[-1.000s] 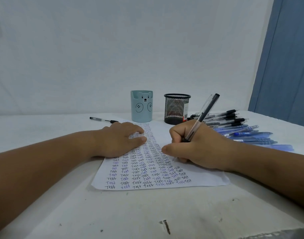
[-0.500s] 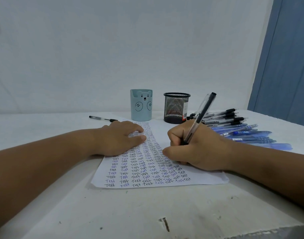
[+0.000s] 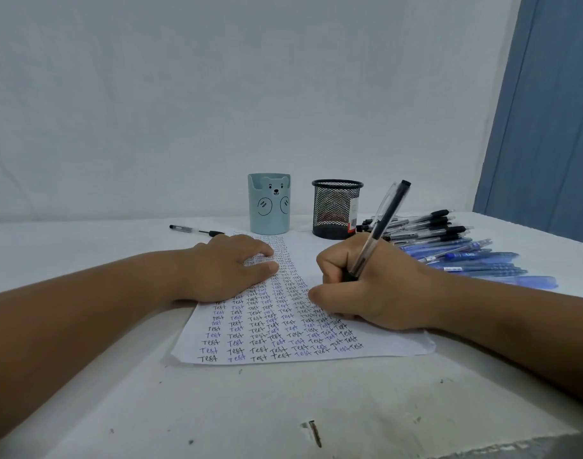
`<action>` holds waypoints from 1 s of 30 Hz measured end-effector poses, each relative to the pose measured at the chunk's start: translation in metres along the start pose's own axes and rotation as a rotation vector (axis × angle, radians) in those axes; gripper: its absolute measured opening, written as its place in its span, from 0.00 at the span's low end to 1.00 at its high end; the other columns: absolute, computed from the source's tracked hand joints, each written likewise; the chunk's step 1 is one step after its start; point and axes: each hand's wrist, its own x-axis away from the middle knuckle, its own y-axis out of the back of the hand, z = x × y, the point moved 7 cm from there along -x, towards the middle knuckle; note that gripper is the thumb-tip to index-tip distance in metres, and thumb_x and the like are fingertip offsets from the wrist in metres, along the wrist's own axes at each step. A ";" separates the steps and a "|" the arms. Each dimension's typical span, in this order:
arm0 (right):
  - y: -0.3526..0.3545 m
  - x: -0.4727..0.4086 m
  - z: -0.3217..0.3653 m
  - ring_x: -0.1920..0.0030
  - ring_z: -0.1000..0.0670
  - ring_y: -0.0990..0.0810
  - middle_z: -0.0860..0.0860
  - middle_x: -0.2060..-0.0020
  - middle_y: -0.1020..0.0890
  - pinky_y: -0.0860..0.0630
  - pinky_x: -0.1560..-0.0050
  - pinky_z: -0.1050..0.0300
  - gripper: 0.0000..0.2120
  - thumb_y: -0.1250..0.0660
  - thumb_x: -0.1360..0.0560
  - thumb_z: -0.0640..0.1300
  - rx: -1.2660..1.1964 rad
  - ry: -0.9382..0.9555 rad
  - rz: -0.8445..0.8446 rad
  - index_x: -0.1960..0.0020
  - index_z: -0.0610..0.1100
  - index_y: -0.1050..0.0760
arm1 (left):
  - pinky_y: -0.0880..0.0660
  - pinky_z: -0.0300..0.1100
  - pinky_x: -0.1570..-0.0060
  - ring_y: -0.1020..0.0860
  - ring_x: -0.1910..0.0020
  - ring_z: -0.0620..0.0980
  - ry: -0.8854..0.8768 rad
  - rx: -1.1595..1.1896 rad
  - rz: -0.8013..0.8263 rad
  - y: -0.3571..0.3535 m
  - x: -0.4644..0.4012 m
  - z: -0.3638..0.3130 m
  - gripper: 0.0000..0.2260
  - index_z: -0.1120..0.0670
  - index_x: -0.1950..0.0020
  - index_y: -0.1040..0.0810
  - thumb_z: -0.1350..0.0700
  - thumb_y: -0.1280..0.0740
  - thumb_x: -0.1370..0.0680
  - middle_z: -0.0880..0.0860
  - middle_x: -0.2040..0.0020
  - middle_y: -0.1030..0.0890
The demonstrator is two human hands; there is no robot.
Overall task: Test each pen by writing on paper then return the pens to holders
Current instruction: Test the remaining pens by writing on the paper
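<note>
right hand (image 3: 376,286) still grips pen (image 3: 379,230), now tilted more upright

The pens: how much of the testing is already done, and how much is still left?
Done: the paper carries many rows of "Test" in black and blue. In hand: the right hand grips a black pen on the sheet, while the left hand presses it flat. Left: a pile of pens lies beside the mesh holder, one pen lies apart, and no pens stick out of either holder, including the bear holder.
</note>
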 end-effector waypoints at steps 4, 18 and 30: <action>0.001 -0.001 -0.002 0.74 0.53 0.33 0.44 0.76 0.28 0.35 0.71 0.59 0.20 0.28 0.26 0.36 0.007 -0.007 -0.009 0.72 0.43 0.34 | 0.45 0.53 0.23 0.44 0.22 0.47 0.002 -0.007 0.003 0.000 0.000 0.001 0.25 0.39 0.24 0.37 0.34 0.47 0.20 0.42 0.21 0.38; 0.001 -0.002 -0.007 0.72 0.48 0.31 0.41 0.75 0.27 0.34 0.69 0.55 0.21 0.29 0.26 0.35 -0.037 -0.021 0.015 0.73 0.44 0.35 | 0.46 0.53 0.22 0.46 0.21 0.46 0.011 -0.008 0.021 0.000 0.002 0.001 0.25 0.38 0.24 0.38 0.33 0.48 0.20 0.41 0.21 0.40; 0.003 -0.002 -0.006 0.72 0.49 0.35 0.40 0.74 0.32 0.37 0.69 0.56 0.21 0.30 0.26 0.35 0.015 0.005 -0.004 0.72 0.42 0.37 | 0.45 0.54 0.23 0.45 0.21 0.47 0.017 -0.018 0.020 -0.001 -0.001 0.004 0.25 0.36 0.24 0.38 0.32 0.48 0.20 0.41 0.21 0.40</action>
